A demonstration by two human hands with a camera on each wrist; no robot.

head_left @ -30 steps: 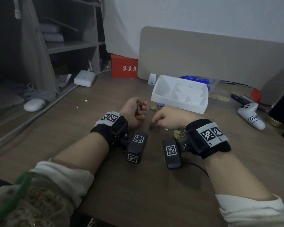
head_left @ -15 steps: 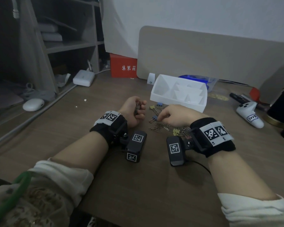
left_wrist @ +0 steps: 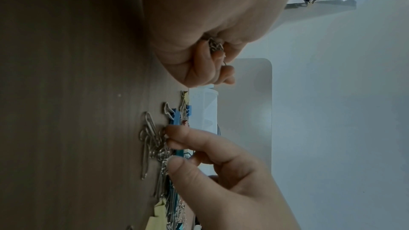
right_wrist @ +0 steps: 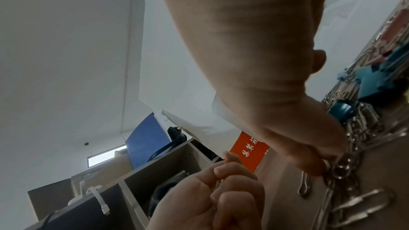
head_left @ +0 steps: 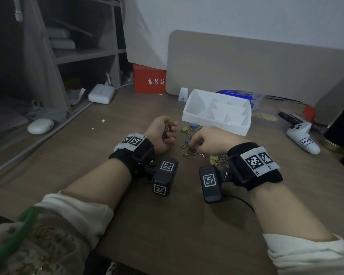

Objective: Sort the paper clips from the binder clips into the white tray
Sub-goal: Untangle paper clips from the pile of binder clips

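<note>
gripping paper clips (head_left: 166, 129); white tray (head_left: 213, 122) beside

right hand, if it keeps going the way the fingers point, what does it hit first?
Probably the blue binder clip just past the right hand fingertips, which sit at the paper clips. Beyond it, the left hand. Depth is unclear.

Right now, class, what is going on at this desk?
A person is sorting a mixed pile of silver wire paper clips and coloured binder clips on a brown wooden desk. The left hand grips a bunch of paper clips in a fist. The right hand reaches into the pile, fingertips pinching at the clips. The white compartmented plastic tray stands just behind the pile; its visible compartments look empty.
</note>
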